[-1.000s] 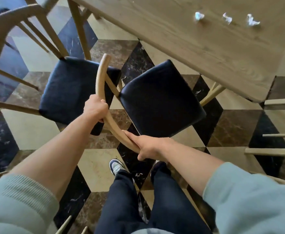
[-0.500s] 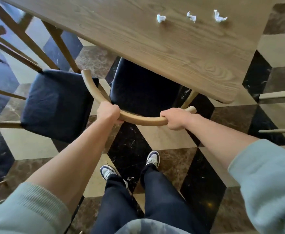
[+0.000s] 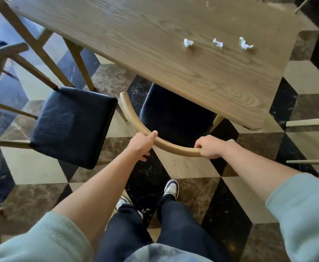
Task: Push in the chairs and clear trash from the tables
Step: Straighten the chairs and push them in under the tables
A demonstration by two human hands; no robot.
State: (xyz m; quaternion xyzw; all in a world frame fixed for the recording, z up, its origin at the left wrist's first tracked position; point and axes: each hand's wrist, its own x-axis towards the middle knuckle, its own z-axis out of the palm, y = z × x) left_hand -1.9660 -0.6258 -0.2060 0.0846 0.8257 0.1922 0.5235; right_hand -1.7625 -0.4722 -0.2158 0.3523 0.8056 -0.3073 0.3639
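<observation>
A wooden chair with a curved backrest [image 3: 130, 114] and a dark blue seat [image 3: 173, 118] stands partly under the wooden table [image 3: 155, 35]. My left hand [image 3: 142, 144] rests on the left part of the backrest with its fingers loosening, thumb along the rail. My right hand [image 3: 210, 146] is closed around the right part of the rail. Three crumpled white paper scraps lie in a row on the table: one [image 3: 188, 43], a second [image 3: 217, 43], a third [image 3: 244, 44].
A second chair with a dark blue seat [image 3: 73, 125] stands out from the table at the left. More chair legs [image 3: 310, 121] show at the right edge. The floor is patterned marble. My feet [image 3: 171, 188] stand just behind the chair.
The chair has turned to face the table and slid under it. My right hand moved along the rail to its right end. My left hand's grip has loosened.
</observation>
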